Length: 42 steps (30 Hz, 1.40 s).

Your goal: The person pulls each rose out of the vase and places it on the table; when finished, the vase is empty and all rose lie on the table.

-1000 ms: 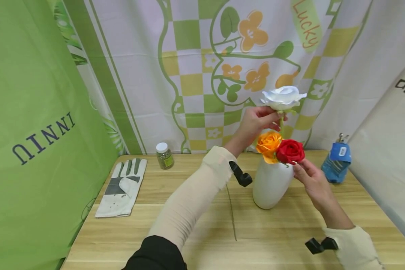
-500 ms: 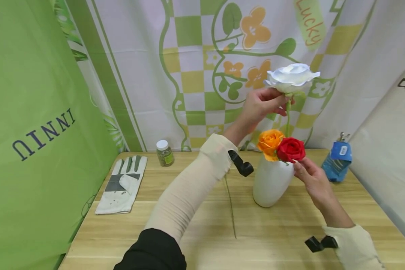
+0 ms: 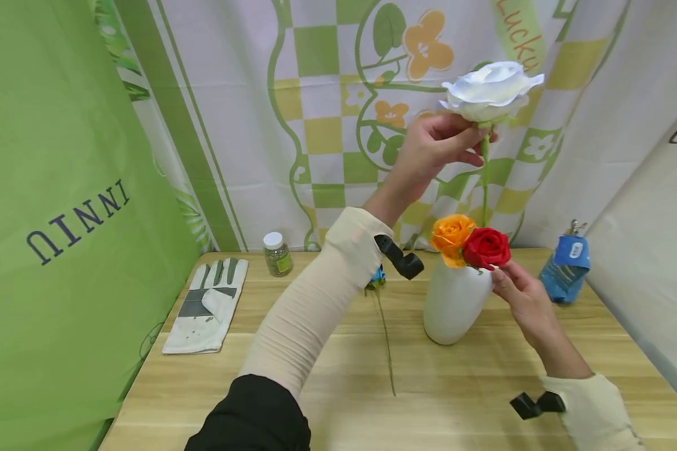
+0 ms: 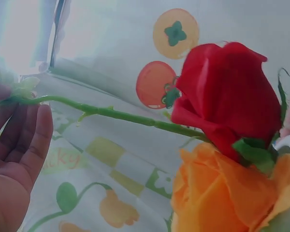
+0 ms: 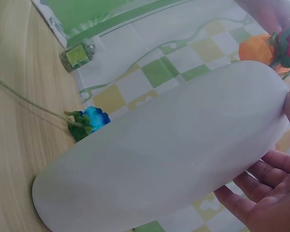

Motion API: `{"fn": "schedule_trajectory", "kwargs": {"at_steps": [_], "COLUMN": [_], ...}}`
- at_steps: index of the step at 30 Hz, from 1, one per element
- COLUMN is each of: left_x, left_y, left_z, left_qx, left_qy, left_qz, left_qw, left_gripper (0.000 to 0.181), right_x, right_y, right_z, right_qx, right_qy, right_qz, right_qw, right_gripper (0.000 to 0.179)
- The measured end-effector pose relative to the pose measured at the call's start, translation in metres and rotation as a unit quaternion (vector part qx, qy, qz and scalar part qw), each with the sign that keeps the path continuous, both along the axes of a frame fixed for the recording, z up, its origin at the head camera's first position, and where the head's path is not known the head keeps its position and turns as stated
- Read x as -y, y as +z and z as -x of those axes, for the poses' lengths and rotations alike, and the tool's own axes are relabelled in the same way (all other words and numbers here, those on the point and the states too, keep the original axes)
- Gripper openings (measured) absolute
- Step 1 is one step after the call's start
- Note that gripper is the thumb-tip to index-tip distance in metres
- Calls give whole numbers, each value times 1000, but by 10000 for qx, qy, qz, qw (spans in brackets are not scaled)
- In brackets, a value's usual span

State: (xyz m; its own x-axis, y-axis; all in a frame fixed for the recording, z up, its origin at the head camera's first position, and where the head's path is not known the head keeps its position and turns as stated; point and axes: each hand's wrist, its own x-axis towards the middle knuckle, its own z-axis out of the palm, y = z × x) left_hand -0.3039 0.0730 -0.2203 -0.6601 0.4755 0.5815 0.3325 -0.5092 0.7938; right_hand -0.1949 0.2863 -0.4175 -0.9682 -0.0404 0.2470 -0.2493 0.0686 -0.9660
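Green cloth [image 3: 62, 138] hangs at the left and a printed curtain [image 3: 231, 94] across the back, behind a wooden table [image 3: 451, 401]. At the table's left side a glove [image 3: 203, 313] lies flat, its fingers pointing toward the curtain; near it, by the back edge, stands a jar [image 3: 278, 255] with a white lid. Next comes a blue flower [image 5: 94, 118], lying on the table with its stem toward the person, its bloom partly hidden by the left sleeve [image 3: 310, 313] in the head view. Above and right of it, the left hand [image 3: 429, 147] pinches the white rose [image 3: 491, 93] just under its bloom, thumb and fingers closed on the stem, which runs down behind the other blooms; its lower end is hidden. Below stands the vase [image 3: 456, 307], with an orange rose [image 3: 453, 235] and a red rose [image 3: 487, 248] side by side at its mouth. On the vase's right, the right hand [image 3: 527, 304] grips it near the rim, thumb and fingers partly curled around it. Farther right stands a blue pouch [image 3: 564, 269].
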Motion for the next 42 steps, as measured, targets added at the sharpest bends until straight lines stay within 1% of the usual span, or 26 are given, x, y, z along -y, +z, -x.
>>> {"fn": "schedule_trajectory", "kwargs": {"at_steps": [4,9,14,17,21,27,28,30,31,34,38,42], "left_x": [0,0,-3,-3,-1,3,4,6,8,12,16,21], "left_y": [8,18,29,33,39,51,54,58,60,66,75,87], "left_z": [-1,-1,-4,-7,-10,-15,-16,-18,-19,-22,-27,-36], "left_qx": [-103,-58,50,42,-291,-487,-533,-752,-810,-1058,-1090,-842], "left_qy": [152,350,591,617,566,623,658,744,807,1003,1119,1236], "left_qz": [51,303,650,713,596,504,464,310,224,-64,-247,-150], "left_qw": [9998,9989,9961,9955,9962,9956,9953,9939,9932,9893,9874,9886], "left_gripper": [20,17,14,15,17,19,19,20,19,19,19,17], "right_x": [0,1,1,1,0,0,0,0,0,0,1,3], "right_y": [0,1,2,3,4,3,2,1,1,-1,-2,-2], "right_z": [0,-1,-1,-2,-3,-3,-3,-3,-2,-1,0,2], "right_qx": [-72,-57,0,36,73,60,55,51,43,-2,-92,-100], "right_qy": [69,140,86,53,24,19,25,29,33,33,14,-5], "right_qz": [142,187,37,-76,-192,-159,-134,-106,-99,-126,-128,-153], "right_qw": [9999,9997,10000,10000,9998,9999,9999,9999,9999,9999,9999,9998], "right_gripper": [22,19,16,14,14,15,16,16,16,18,20,19]}}
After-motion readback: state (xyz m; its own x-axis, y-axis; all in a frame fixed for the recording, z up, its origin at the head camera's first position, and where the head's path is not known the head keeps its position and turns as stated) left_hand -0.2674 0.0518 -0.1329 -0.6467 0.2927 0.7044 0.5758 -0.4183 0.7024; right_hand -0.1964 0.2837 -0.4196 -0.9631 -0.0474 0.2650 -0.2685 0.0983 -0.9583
